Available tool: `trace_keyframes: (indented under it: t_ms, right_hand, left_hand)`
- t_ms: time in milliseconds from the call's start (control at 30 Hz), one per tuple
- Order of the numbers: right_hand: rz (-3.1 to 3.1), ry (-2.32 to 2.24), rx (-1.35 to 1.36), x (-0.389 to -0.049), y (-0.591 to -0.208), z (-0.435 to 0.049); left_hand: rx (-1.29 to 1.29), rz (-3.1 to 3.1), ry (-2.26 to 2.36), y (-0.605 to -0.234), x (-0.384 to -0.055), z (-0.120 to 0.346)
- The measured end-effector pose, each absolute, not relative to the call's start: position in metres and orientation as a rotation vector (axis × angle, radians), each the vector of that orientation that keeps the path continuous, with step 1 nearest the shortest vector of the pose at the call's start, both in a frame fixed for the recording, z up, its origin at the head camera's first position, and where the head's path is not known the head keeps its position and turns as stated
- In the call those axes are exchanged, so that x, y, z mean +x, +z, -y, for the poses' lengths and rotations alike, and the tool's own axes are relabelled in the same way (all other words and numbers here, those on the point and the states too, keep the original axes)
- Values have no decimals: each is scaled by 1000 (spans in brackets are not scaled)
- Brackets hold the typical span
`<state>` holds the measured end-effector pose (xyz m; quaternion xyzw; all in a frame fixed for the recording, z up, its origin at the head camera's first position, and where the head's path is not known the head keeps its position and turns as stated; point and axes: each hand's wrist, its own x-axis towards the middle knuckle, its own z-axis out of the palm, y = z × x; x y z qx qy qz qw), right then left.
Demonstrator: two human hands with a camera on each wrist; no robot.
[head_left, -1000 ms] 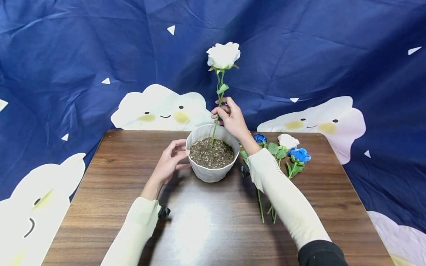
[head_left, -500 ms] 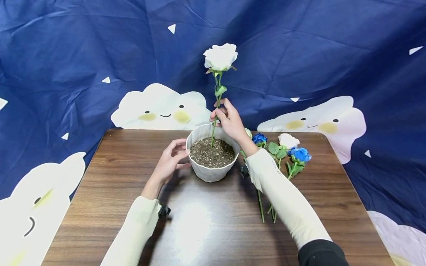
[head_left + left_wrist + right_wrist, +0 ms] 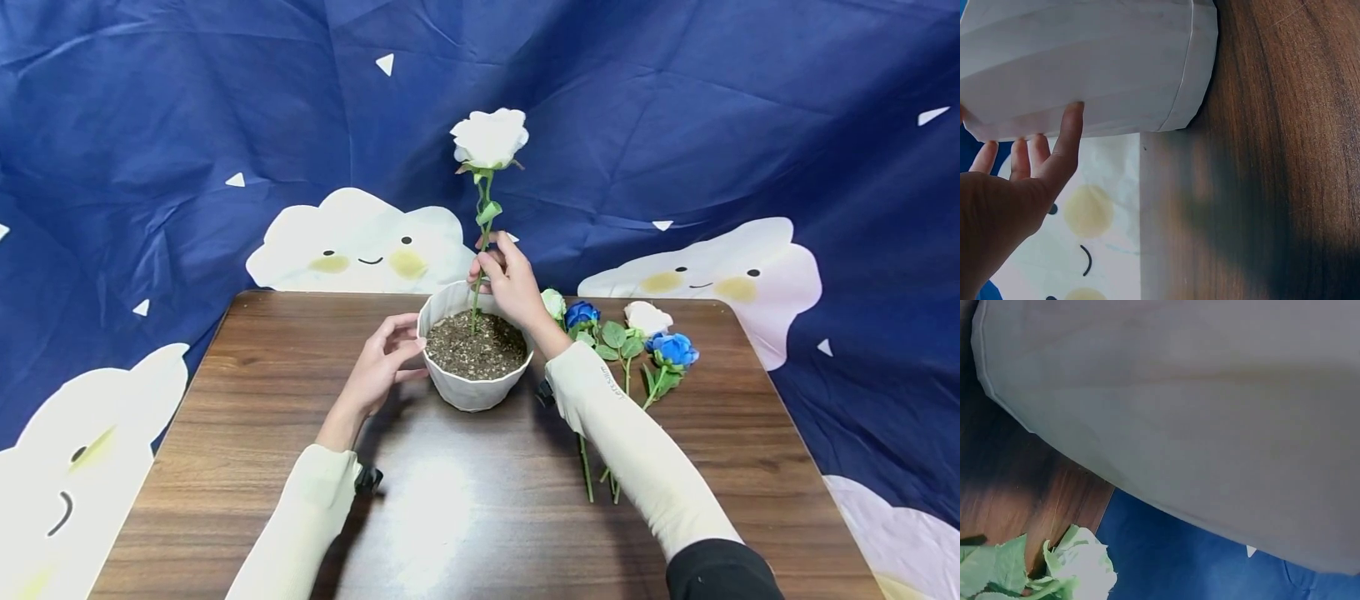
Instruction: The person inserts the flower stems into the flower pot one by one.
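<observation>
A white rose with a green stem stands nearly upright, the foot of its stem in the dark soil of a white faceted pot. My right hand pinches that stem between thumb and fingers, just above the pot's rim. On the pot's left side rests my left hand, fingers spread and fingertips against the outer wall. In the left wrist view the fingers lie along the pot's side. The right wrist view shows the pot's wall but not the hand.
Right of the pot, several cut flowers lie on the wooden table: a pale green-white one, a blue rose, a pinkish-white rose and another blue rose. My right forearm crosses over their stems. A blue cloth hangs behind.
The white rose and my right hand have moved slightly left and down, and the stem leans less to the right. My left hand keeps its place on the pot.
</observation>
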<state>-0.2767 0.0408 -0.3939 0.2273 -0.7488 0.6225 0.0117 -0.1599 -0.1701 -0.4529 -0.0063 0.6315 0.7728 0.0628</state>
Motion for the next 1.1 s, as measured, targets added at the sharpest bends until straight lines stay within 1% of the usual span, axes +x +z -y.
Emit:
trace_keyframes:
  t_ms: [633,900,1100]
  right_hand:
    - [2361,1811,755,-271,-403,-28]
    - [2390,1757,829,-272,-400,-39]
    - [2419,1675,830,-269,-400,-56]
  left_hand:
    - [-21,-1922,2333,-452,-157,168]
    - [-35,-1926,2342,-454,-158,169]
    - [-33,-1930,2331,-451,-160,168]
